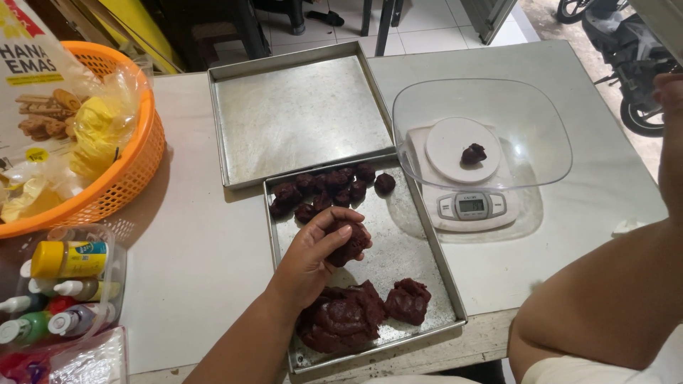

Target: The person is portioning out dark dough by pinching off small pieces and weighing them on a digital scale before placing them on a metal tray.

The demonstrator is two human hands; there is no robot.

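Dough (347,243), a dark brown lump, is being gripped by the left hand (313,259) over the near tray (434,245), seemingly portioning for the scale (471,206); right hand (669,92) mostly unseen, so I cannot tell its state.

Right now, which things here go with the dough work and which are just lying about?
In use: left hand gripping a dough lump; dough mass; dough balls; near tray; scale with bowl holding one dough piece.

Lying about: far tray; orange basket; colouring bottles.
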